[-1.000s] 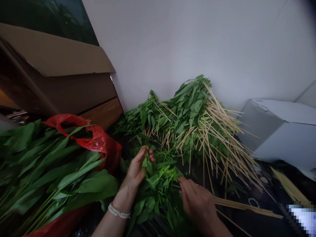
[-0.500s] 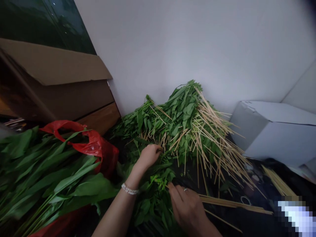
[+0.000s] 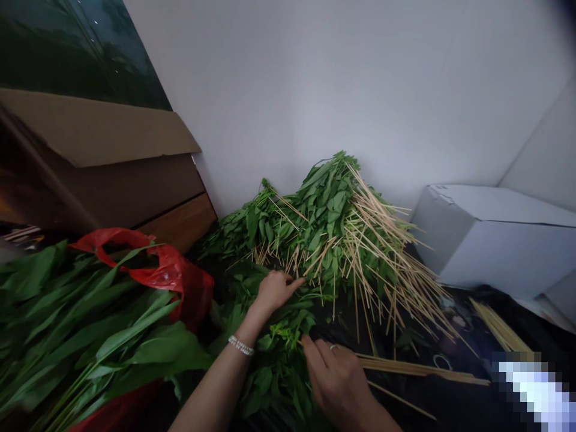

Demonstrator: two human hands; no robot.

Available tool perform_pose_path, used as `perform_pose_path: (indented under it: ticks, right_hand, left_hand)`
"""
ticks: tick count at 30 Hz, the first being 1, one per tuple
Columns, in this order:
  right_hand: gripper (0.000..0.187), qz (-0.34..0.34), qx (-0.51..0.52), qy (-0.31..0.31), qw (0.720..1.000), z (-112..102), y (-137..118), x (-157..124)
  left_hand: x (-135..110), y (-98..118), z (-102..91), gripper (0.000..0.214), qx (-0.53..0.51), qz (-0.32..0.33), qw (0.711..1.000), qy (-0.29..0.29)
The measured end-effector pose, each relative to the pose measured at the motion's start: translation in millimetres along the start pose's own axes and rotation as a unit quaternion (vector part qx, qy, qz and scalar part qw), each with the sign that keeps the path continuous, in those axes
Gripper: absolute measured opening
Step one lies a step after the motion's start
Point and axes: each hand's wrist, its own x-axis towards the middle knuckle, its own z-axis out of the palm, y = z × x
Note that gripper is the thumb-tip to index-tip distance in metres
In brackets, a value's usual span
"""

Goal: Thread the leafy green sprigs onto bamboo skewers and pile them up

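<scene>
My right hand (image 3: 336, 375), with a ring on one finger, is closed around thin bamboo skewers (image 3: 418, 367). Their shafts stick out to the right, and a tuft of green leaves (image 3: 282, 336) shows at the fingertips on the other side. My left hand (image 3: 275, 292) hovers low over loose leafy greens (image 3: 245, 285), its thumb and fingers apart, and a beaded bracelet circles that wrist. Some fingertips are hidden behind the hand. Beyond it, against the wall, lies a heap of leafy bunches on skewers (image 3: 330, 198), with pale shafts fanned out toward the right.
At left, long broad leaves (image 3: 67, 324) spill over a red plastic bag (image 3: 193, 291). Behind the bag stands an open cardboard box (image 3: 103, 135). A white box (image 3: 508, 246) sits at right against the wall. More skewers (image 3: 497, 327) lie on dark plastic at the right.
My left hand has opened from a closed grip, its thumb and fingers now stretched to the right. The right hand keeps hold of the skewers. The view has shifted slightly.
</scene>
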Motion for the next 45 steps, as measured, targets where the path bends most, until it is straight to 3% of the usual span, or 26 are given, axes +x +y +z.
perform_pose_path:
  ticks: [5, 11, 16, 20, 23, 25, 28, 30, 34, 36, 40, 45]
  right_hand:
    - [0.027, 0.006, -0.002, 0.011, 1.000, 1.5, 2.1, 0.3]
    - [0.028, -0.004, -0.004, 0.008, 1.000, 0.6, 1.3, 0.0]
    - [0.027, -0.012, -0.009, 0.002, 1.000, 2.1, 0.0, -1.2]
    - [0.028, -0.005, -0.008, 0.014, 1.000, 3.7, 0.4, -1.5]
    - [0.027, -0.005, -0.003, 0.015, 1.000, 3.5, 1.0, -0.9]
    - [0.027, -0.008, -0.001, 0.009, 1.000, 3.3, 1.1, -1.1]
    - [0.027, -0.010, -0.001, -0.003, 1.000, 3.6, 0.7, -2.6]
    - [0.027, -0.008, 0.002, -0.005, 1.000, 3.7, 0.6, -3.2]
    - [0.025, 0.001, 0.017, 0.002, 1.000, 2.3, 2.3, -1.3]
    - [0.025, 0.005, 0.018, -0.005, 1.000, 1.0, 3.8, 0.4]
    - [0.027, 0.013, 0.022, -0.001, 1.000, -0.3, 5.5, 2.0]
    - [0.029, 0.017, 0.018, 0.004, 1.000, 1.2, 5.7, 0.4]
  left_hand:
    - [6.2, 8.0, 1.9, 0.048, -0.031, 0.035, 0.999, 0.024]
    - [8.6, 21.9, 0.8, 0.026, -0.085, 0.138, 0.987, -0.022]
    - [3.0, 38.0, 11.4, 0.026, -0.127, 0.207, 0.966, -0.087]
    - [1.4, 36.9, 13.8, 0.010, -0.174, 0.209, 0.956, -0.111]
    - [-2.3, 28.2, -0.4, 0.014, -0.224, 0.192, 0.949, -0.108]
    - [-8.6, 22.0, -15.9, 0.016, -0.316, 0.164, 0.927, -0.116]
    - [-21.8, 15.7, -38.9, 0.015, -0.511, 0.101, 0.843, -0.130]
    - [-30.1, 13.6, -50.0, 0.017, -0.587, 0.079, 0.797, -0.117]
    - [-40.4, 9.3, -61.0, 0.028, -0.638, 0.060, 0.764, -0.075]
    - [-43.5, 5.6, -63.3, 0.031, -0.637, 0.051, 0.766, -0.067]
    - [-51.5, -0.9, -70.4, 0.031, -0.578, 0.034, 0.813, -0.064]
    - [-71.0, 4.2, -104.0, 0.038, -0.570, 0.041, 0.820, -0.037]
